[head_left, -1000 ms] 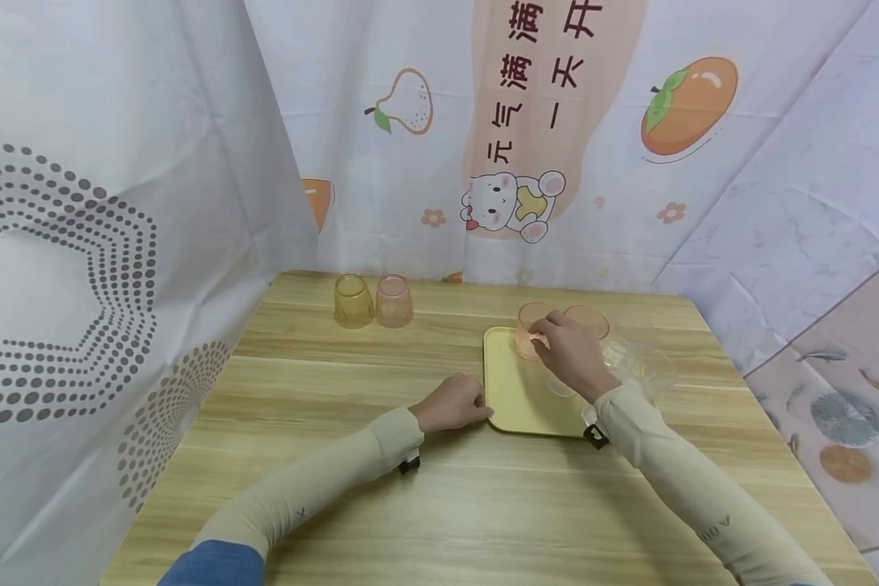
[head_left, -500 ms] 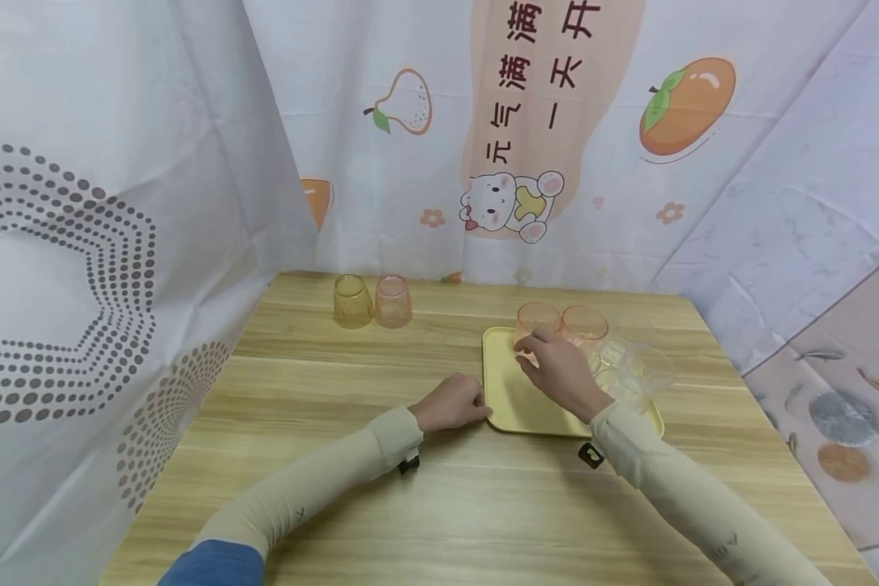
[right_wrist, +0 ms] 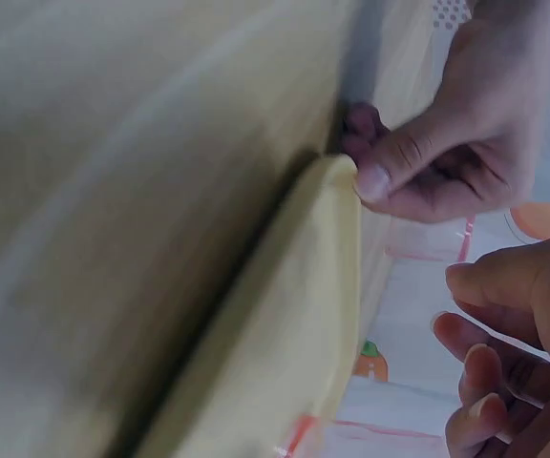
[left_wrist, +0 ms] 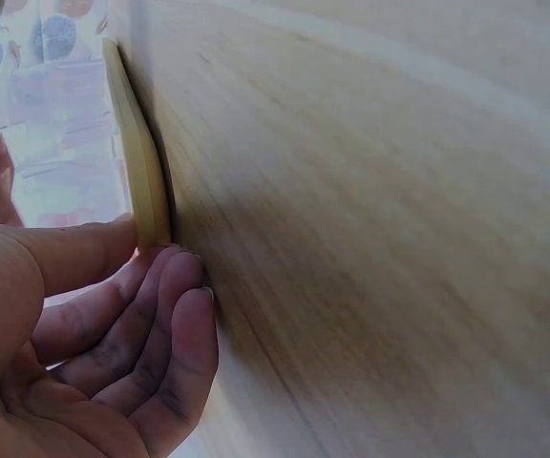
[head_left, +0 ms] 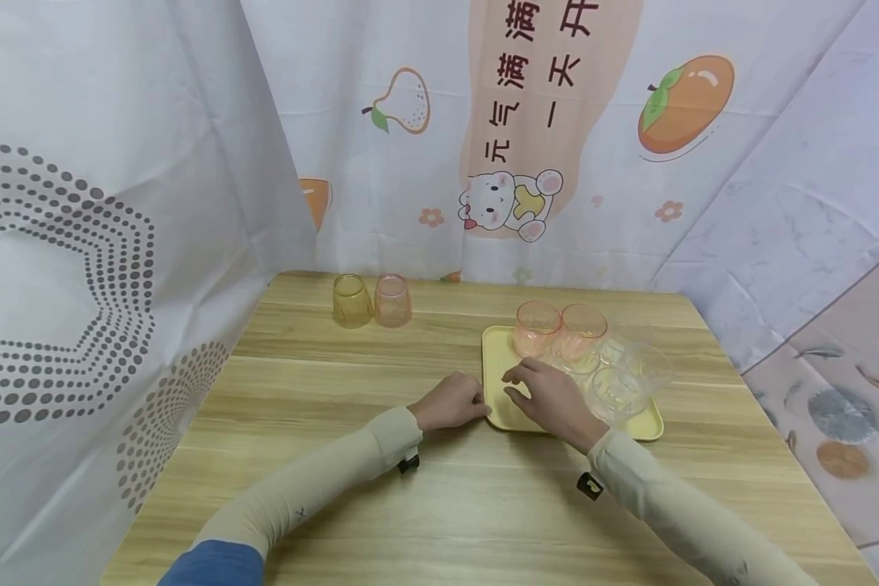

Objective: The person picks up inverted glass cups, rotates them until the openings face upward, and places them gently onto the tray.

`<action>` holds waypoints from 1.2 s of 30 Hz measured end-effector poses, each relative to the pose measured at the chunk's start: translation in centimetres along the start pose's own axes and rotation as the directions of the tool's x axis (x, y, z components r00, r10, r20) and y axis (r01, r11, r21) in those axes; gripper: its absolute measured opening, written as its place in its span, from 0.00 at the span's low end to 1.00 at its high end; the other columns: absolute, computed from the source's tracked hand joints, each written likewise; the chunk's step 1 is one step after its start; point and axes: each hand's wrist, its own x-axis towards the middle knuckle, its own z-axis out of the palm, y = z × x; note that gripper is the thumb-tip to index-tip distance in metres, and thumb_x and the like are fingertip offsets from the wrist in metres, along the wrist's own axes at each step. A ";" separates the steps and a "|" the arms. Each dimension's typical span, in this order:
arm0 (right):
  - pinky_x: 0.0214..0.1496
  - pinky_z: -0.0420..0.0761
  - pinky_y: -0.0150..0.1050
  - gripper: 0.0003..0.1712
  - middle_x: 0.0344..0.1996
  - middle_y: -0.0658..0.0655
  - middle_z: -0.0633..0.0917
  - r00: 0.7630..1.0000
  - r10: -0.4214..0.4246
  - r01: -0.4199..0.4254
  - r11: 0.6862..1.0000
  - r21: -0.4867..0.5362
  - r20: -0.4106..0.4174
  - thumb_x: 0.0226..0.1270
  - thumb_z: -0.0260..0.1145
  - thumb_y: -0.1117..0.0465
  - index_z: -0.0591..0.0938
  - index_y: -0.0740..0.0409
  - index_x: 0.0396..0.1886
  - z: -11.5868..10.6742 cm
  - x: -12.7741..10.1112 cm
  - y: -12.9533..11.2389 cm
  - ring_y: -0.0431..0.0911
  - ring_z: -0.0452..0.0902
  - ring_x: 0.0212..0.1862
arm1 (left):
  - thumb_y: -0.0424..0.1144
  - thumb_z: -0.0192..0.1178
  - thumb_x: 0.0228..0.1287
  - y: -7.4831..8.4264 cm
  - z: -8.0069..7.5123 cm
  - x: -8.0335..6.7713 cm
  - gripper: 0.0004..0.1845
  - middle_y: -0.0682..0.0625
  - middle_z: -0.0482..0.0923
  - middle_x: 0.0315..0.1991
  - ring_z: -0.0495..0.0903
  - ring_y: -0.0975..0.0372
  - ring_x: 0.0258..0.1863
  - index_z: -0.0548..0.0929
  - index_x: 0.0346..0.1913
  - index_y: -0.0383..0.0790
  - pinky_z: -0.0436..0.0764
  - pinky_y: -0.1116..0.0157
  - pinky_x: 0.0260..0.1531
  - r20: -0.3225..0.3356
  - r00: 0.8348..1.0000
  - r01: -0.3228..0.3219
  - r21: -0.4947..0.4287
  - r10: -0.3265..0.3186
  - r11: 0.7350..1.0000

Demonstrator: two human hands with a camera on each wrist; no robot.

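A yellow tray (head_left: 500, 407) lies on the table. My left hand (head_left: 450, 403) pinches its near left corner, with the thumb on the rim and the fingers curled below, as the left wrist view shows at the tray edge (left_wrist: 141, 181). My right hand (head_left: 553, 403) hovers over the tray's near part with loosely bent fingers and holds nothing. Two pink cups, one at the tray's back left (head_left: 536, 330) and one beside it (head_left: 584, 325), stand wide end up. Several clear cups (head_left: 615, 395) crowd the tray's right side, partly overlapping in this view.
At the back left of the table, a yellow cup (head_left: 353, 303) and a pink cup (head_left: 393, 303) stand side by side with their narrow ends up. Printed curtains (head_left: 381, 203) hang behind the wooden table (head_left: 337, 374) and on both sides.
My right hand has drawn away from the left pink cup on the tray, back toward me, leaving that cup standing. My left hand has stayed at the tray corner.
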 end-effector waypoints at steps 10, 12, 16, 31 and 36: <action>0.30 0.81 0.39 0.09 0.32 0.48 0.84 0.998 0.001 0.000 1.000 -0.012 0.057 0.59 0.79 0.60 0.89 0.54 0.38 1.2 -1.7 -0.8 0.42 0.82 0.31 | 0.39 0.69 0.68 -0.2 0.2 0.2 0.19 0.61 0.66 0.15 0.62 0.70 0.16 0.79 0.18 0.45 0.63 0.73 0.19 -0.009 1.000 0.006 0.000 -0.006 1.000; 0.31 0.81 0.39 0.09 0.31 0.47 0.84 0.998 0.004 -0.004 1.000 -0.011 0.060 0.58 0.80 0.59 0.89 0.54 0.37 1.5 -2.0 -0.9 0.42 0.82 0.31 | 0.39 0.69 0.68 -0.2 0.1 0.1 0.18 0.61 0.67 0.15 0.63 0.70 0.16 0.81 0.18 0.44 0.64 0.73 0.19 -0.006 1.000 0.014 -0.002 -0.014 1.000; 0.31 0.80 0.38 0.08 0.30 0.45 0.83 0.998 0.009 -0.009 1.000 -0.003 0.060 0.59 0.79 0.57 0.89 0.52 0.35 2.3 -2.7 -1.0 0.40 0.81 0.30 | 0.39 0.69 0.68 -0.1 0.1 0.1 0.18 0.60 0.66 0.15 0.62 0.70 0.16 0.81 0.18 0.43 0.63 0.73 0.19 0.001 1.000 0.026 -0.003 -0.026 1.000; 0.33 0.82 0.38 0.07 0.28 0.43 0.82 0.994 0.004 -0.007 1.000 0.025 0.108 0.57 0.80 0.60 0.89 0.51 0.33 3.6 -3.6 -1.4 0.40 0.82 0.33 | 0.41 0.69 0.68 0.0 0.0 0.1 0.20 0.60 0.66 0.14 0.62 0.70 0.15 0.79 0.17 0.46 0.63 0.73 0.19 0.010 0.999 0.054 0.006 -0.054 0.999; 0.33 0.82 0.38 0.07 0.28 0.42 0.82 0.995 -0.010 0.007 1.000 0.024 0.098 0.57 0.80 0.60 0.88 0.51 0.32 3.7 -3.6 -1.3 0.40 0.82 0.33 | 0.42 0.68 0.68 -0.3 -0.3 0.0 0.17 0.60 0.70 0.16 0.65 0.70 0.16 0.81 0.19 0.47 0.66 0.73 0.20 0.020 0.998 0.056 -0.004 -0.056 0.998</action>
